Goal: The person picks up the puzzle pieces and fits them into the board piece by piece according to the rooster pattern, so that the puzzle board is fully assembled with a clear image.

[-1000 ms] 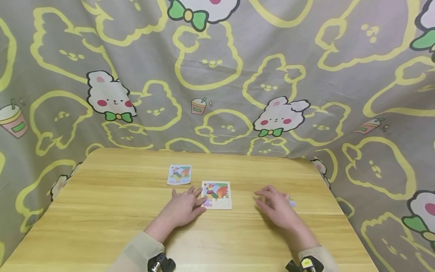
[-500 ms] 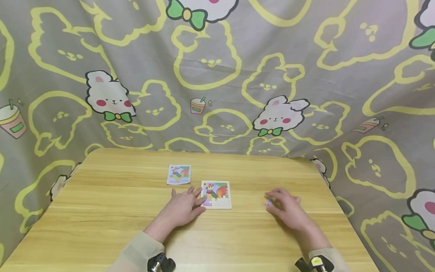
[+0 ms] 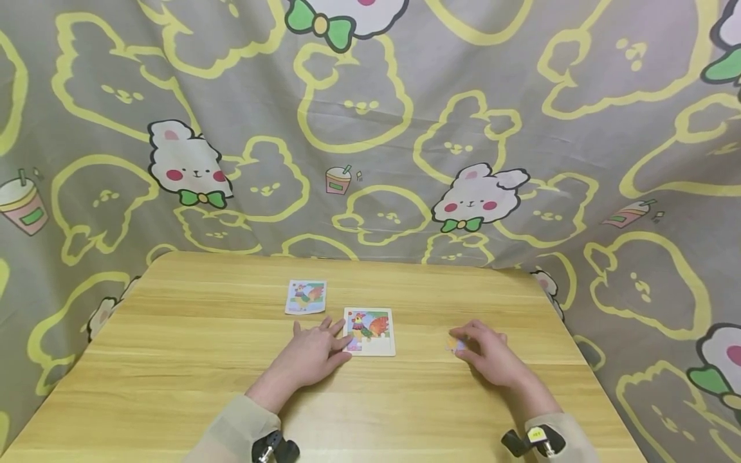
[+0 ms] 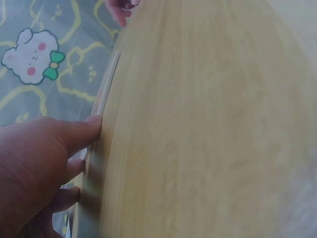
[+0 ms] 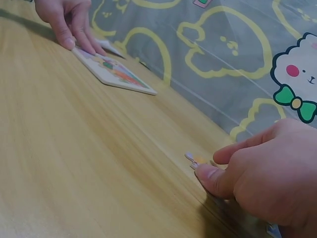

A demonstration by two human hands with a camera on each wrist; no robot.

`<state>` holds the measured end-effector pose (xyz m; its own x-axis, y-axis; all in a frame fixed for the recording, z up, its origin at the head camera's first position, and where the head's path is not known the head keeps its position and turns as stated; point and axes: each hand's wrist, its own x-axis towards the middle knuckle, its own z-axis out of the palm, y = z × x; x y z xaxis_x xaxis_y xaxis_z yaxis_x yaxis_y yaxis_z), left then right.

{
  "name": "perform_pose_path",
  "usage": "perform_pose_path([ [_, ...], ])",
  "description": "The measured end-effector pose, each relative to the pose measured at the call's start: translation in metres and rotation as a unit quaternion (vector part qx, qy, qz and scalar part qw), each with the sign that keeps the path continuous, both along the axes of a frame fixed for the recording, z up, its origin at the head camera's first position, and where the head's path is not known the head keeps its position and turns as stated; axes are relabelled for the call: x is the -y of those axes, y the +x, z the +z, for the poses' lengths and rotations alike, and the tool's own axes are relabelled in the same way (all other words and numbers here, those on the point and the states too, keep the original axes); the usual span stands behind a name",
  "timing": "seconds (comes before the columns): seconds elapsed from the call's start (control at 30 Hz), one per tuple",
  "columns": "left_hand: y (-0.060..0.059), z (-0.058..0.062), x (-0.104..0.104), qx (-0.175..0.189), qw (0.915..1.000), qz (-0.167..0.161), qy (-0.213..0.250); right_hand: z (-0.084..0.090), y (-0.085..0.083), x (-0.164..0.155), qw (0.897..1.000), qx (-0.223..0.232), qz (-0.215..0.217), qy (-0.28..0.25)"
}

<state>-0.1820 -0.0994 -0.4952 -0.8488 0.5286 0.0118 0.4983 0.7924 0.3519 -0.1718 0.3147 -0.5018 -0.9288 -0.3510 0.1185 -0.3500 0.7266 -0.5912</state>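
A square jigsaw puzzle [image 3: 369, 348] in a white frame, with a rooster picture, lies mid-table; its lower right shows bare white board. My left hand [image 3: 312, 354] rests at its left edge, fingers spread and fairly straight, with fingertips on the frame. In the left wrist view, the thumb [image 4: 84, 131] touches the thin board edge. To the right, my right hand [image 3: 492, 354] pinches a small orange and lilac puzzle piece [image 3: 455, 343] low at the tabletop. The right wrist view shows the thumb on that piece [image 5: 198, 160] and the index finger just behind it.
A paper card [image 3: 306, 297] with the same rooster picture lies beyond my left hand. Part of another small bluish piece [image 5: 272, 230] shows under my right hand. The wooden table [image 3: 370, 405] ends at a patterned grey cloth [image 3: 382, 173] behind and at both sides.
My right hand came off the spot at the right with a puzzle piece, which has turned between the fingers so its orange part shows. My left hand and the puzzle stayed put.
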Motion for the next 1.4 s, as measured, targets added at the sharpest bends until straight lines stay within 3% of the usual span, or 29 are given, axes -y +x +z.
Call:
perform_pose_path([
  [0.33,0.0,0.001,-0.001,0.0,1.0,-0.001,-0.003,0.005,-0.001,-0.003,1.0,0.02,-0.004,0.021],
  [0.63,0.001,0.001,-0.001,0.001,1.0,-0.004,-0.003,0.002,0.005,0.001,0.999,-0.029,0.015,0.035],
  [1.4,0.0,0.0,0.0,0.004,1.0,0.0,-0.007,0.007,0.005,0.031,0.997,-0.05,0.051,-0.013],
])
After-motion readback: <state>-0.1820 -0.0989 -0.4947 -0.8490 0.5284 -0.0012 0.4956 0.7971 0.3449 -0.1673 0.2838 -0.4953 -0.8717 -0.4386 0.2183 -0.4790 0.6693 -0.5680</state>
